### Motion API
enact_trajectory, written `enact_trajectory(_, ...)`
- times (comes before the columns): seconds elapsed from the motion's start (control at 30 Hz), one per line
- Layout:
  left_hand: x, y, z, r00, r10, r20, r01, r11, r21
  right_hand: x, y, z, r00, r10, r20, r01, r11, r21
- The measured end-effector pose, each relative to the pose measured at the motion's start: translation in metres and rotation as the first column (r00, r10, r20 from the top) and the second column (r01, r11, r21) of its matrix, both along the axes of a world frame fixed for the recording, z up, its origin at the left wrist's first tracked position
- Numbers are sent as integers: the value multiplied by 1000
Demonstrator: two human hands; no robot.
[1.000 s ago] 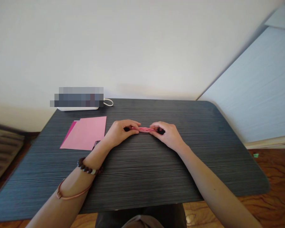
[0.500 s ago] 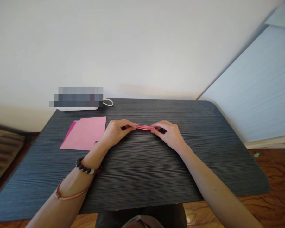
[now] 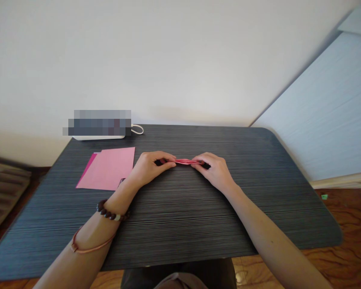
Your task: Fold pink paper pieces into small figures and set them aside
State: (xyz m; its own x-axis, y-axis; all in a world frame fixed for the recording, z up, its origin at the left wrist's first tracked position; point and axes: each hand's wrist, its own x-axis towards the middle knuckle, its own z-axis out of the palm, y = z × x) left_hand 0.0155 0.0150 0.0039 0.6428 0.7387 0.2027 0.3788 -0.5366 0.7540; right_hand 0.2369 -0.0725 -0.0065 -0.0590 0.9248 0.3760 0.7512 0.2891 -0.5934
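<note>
Between my two hands is a narrow piece of folded pink paper [image 3: 184, 161], seen almost edge-on, with layered folds showing in its middle. My left hand [image 3: 152, 166] pinches its left end between thumb and fingers. At the other end, my right hand [image 3: 212, 166] holds it in a similar pinch. Both ends of the paper are partly hidden by the fingertips. Left of my left hand, a flat stack of pink paper sheets [image 3: 108, 168] lies on the table, with a darker magenta sheet [image 3: 86, 172] poking out at its left side.
The dark wood-grain table [image 3: 180, 224] stands against a pale wall [image 3: 180, 60]. At its back left is a blurred-out box-like object [image 3: 99, 124] with a white loop strap [image 3: 137, 129]. A light panel [image 3: 327, 100] rises at the right, beyond the table edge.
My left fingers have shifted slightly to the right along the folded paper, and its folds look a little flatter. My right hand stays nearly in place.
</note>
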Motion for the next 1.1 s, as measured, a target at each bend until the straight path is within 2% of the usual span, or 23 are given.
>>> enact_trajectory(0.27,-1,3,-2,993,93,-69,-88,994,69,1,1,-2,1000,19,-13,-19,999,50)
enact_trajectory(0.57,13,-8,-4,998,-24,-57,34,981,192,-20,5,-2,998,42,53,-43,999,25)
enact_trajectory(0.77,14,-7,-2,996,-56,-63,65,987,147,-20,7,0,995,75,70,-75,997,2)
enact_trajectory(0.97,4,0,-3,994,65,-85,-55,992,116,-2,5,0,998,51,38,-51,999,13)
enact_trajectory(1.1,3,0,-1,997,73,-33,-70,994,86,2,4,1,1000,29,-1,-29,999,20)
